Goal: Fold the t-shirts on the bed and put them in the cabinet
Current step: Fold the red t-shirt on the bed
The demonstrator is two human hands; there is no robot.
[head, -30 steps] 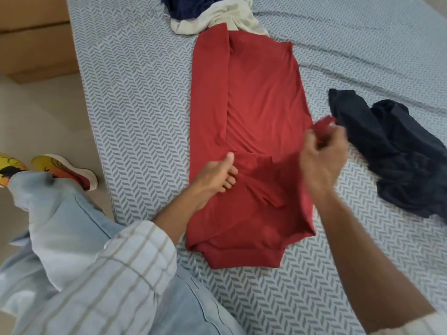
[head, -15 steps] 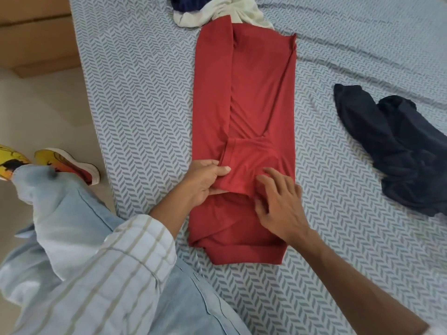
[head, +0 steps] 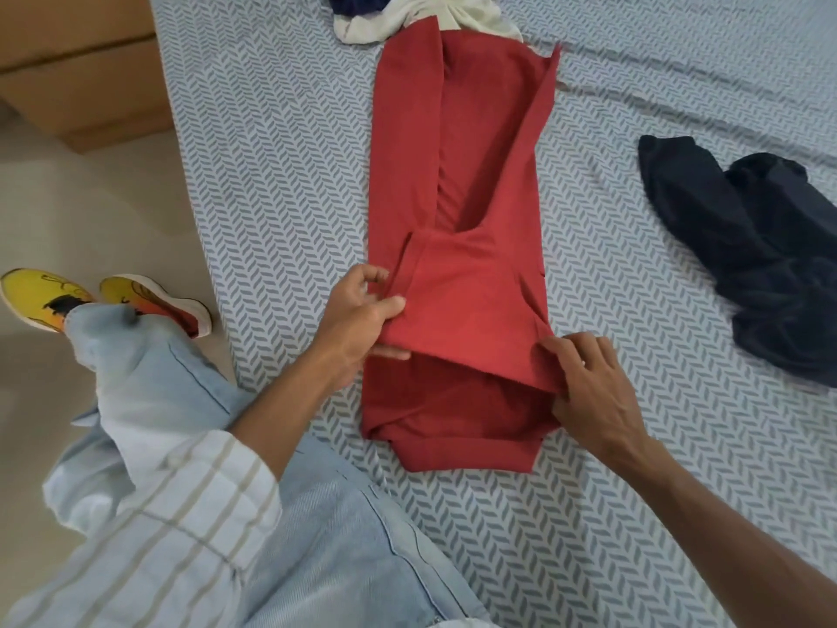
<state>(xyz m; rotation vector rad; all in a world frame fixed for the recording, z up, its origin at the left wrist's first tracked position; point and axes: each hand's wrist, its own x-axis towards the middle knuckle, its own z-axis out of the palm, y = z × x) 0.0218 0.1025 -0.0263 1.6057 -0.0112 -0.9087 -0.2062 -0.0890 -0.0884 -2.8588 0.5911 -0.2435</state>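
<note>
Red t-shirt (head: 457, 183) lies in a long strip on the bed (head: 281, 174); left hand (head: 362, 317) and right hand (head: 589, 392) fingers pinch its folded flap.

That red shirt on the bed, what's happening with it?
A person is folding the red t-shirt on the bed. It lies in a long narrow strip, sides already turned in. The left hand grips the left edge of a folded sleeve flap, and the right hand pinches the flap's right corner. A dark t-shirt lies crumpled to the right, and a cream garment with a navy one sits bunched at the shirt's far end, all unfolded.
</note>
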